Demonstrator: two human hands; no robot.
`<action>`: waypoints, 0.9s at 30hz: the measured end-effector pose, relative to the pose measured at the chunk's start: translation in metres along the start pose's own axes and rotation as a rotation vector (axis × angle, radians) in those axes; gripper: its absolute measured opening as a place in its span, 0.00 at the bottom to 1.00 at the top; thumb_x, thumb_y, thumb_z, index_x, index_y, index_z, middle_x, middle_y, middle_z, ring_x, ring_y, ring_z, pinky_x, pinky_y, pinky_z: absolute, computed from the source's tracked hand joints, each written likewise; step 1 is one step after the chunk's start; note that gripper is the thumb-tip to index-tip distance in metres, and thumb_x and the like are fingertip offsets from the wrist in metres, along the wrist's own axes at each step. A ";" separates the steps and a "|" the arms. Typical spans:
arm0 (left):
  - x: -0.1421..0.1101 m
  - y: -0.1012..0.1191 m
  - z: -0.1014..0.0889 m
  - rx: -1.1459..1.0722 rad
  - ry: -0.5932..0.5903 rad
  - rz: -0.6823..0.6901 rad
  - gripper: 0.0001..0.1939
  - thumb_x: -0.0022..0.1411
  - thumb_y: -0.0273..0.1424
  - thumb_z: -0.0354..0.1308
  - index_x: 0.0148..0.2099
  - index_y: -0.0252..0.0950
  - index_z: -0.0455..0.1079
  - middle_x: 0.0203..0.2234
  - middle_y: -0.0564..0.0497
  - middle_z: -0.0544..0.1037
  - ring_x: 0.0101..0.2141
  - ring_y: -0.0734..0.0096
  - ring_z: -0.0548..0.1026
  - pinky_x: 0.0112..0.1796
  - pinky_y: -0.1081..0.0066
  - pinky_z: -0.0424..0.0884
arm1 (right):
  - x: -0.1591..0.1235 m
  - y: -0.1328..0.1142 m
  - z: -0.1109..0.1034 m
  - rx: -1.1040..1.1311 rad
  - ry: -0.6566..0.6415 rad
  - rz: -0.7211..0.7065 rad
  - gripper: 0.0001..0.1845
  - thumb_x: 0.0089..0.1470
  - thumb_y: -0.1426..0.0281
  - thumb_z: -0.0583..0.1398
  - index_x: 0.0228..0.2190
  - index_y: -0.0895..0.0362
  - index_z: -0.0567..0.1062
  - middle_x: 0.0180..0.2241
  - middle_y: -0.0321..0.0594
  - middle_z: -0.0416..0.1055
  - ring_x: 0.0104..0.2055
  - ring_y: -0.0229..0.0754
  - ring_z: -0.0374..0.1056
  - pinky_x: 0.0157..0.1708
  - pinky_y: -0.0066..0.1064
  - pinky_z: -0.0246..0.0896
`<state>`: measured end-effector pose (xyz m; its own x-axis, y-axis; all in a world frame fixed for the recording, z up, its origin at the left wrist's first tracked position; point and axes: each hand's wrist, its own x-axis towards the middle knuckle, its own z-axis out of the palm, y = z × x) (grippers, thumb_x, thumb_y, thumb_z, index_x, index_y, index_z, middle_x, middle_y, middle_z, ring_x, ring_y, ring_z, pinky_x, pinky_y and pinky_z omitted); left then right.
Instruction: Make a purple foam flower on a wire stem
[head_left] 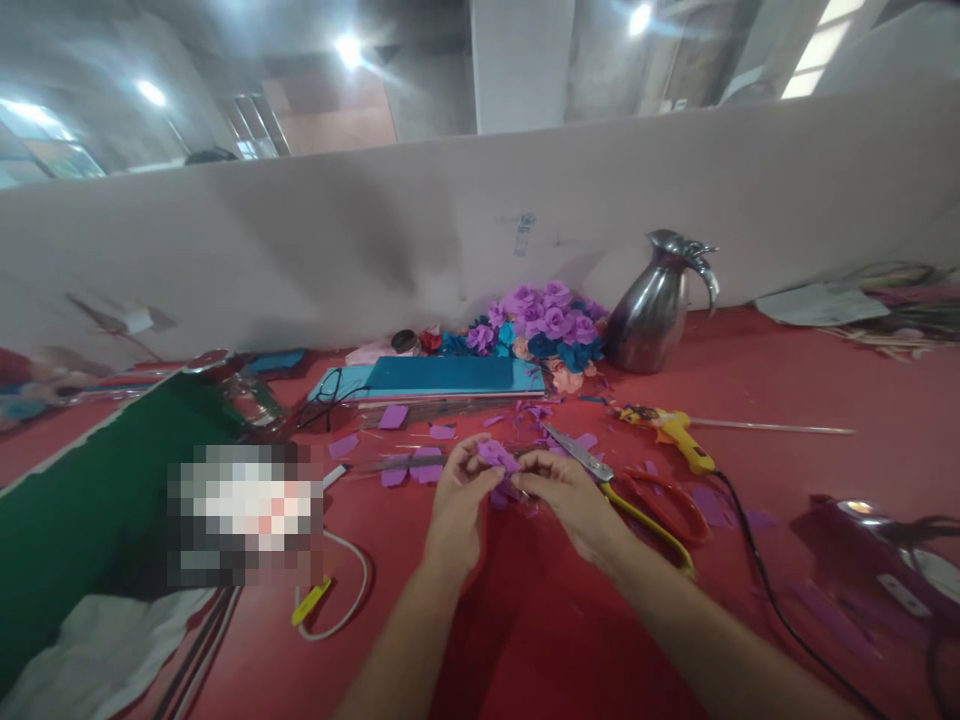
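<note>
In the head view, we held a purple paper flower (pixel 496 456) over the red surface (pixel 555 620), the grip of our left hand (pixel 459 495) closed on one side and that of our right hand (pixel 566 493) pinched on the other. Scissors (pixel 581 455) lay just beside our right hand (open-handled, red and yellow), with a yellow glue gun (pixel 686 442) farther right.

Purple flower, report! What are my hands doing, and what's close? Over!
Left hand, right hand: both pinching flower. Scissors right beside right hand. Over.
</note>
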<state>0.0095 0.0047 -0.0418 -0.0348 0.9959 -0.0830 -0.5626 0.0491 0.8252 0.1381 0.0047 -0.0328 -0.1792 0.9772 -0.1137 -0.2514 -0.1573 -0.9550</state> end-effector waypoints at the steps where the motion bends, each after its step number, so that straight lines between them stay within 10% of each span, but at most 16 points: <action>1: 0.000 0.000 0.000 0.002 0.007 -0.003 0.22 0.44 0.21 0.66 0.43 0.39 0.70 0.30 0.55 0.76 0.32 0.76 0.73 0.35 0.76 0.66 | 0.000 0.000 0.000 0.008 0.001 0.004 0.06 0.39 0.68 0.64 0.22 0.57 0.73 0.20 0.31 0.69 0.24 0.35 0.62 0.29 0.29 0.55; 21: 0.000 0.010 0.002 0.044 0.006 -0.015 0.24 0.42 0.20 0.68 0.45 0.38 0.72 0.23 0.59 0.70 0.28 0.79 0.70 0.33 0.78 0.65 | -0.001 -0.005 -0.003 0.231 -0.032 0.228 0.11 0.33 0.69 0.67 0.22 0.57 0.72 0.18 0.30 0.68 0.21 0.31 0.60 0.24 0.26 0.52; 27: 0.000 0.011 0.002 0.055 0.016 -0.015 0.26 0.42 0.21 0.69 0.46 0.38 0.70 0.24 0.58 0.73 0.28 0.78 0.72 0.33 0.77 0.66 | 0.000 -0.001 -0.003 -0.004 -0.001 -0.017 0.08 0.39 0.67 0.65 0.24 0.56 0.72 0.21 0.32 0.70 0.24 0.34 0.63 0.28 0.28 0.57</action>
<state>0.0048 0.0056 -0.0320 -0.0399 0.9938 -0.1041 -0.5168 0.0686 0.8534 0.1408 0.0048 -0.0326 -0.1753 0.9797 -0.0970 -0.2508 -0.1397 -0.9579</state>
